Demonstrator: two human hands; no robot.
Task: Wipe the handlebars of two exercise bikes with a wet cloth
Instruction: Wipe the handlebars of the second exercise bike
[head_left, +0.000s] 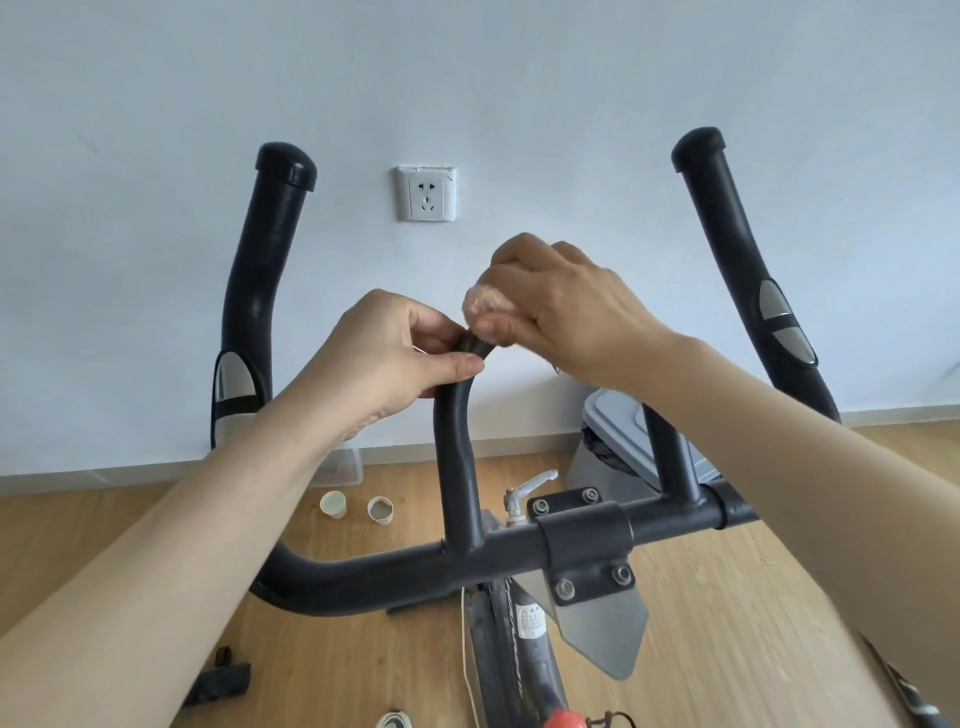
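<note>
A black exercise-bike handlebar (395, 569) fills the view, with two tall outer grips (265, 249) and an inner loop bar (457, 457) rising from the crossbar. My left hand (395, 358) pinches the top bend of the inner loop. My right hand (561, 301) presses a bunched pale pink cloth (485, 304) against the same loop top, just right of my left fingers. Most of the cloth is hidden under my right hand. Only one bike is in view.
A white wall with a socket (427, 193) stands close behind. On the wooden floor are two paper cups (332, 503), a clear plastic box (340, 466) and a grey bin (618, 441). A red knob (566, 719) and the bike's frame lie below.
</note>
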